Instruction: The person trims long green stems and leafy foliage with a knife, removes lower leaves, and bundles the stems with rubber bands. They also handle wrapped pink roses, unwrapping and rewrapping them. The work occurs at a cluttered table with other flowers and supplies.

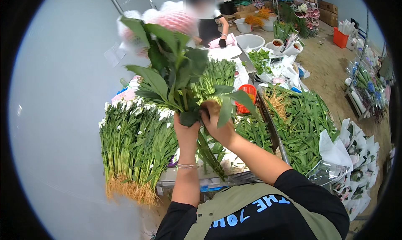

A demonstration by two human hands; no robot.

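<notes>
My left hand (185, 133) is wrapped round a bunch of leafy green flower stems (207, 150), held upright and tilted over the table. Big pink and white flower heads (167, 22) top the bunch, blurred, with what looks like pale netting round them. Broad green leaves (153, 78) spread below the heads and partly cover my left fingers. Close against the stems on the right, my right hand (217, 122) has its fingers curled in among the leaves. What those fingers pinch is hidden. The lower stem ends reach down near the table's front edge.
White-flowered stems with roots (138, 143) lie at left, overhanging the table edge. Behind the bunch is a red basket (247, 98). Cut greenery (303, 127) is heaped at right, beside paper-wrapped bouquets (356, 160). A person in a black glove (222, 43) stands across the table.
</notes>
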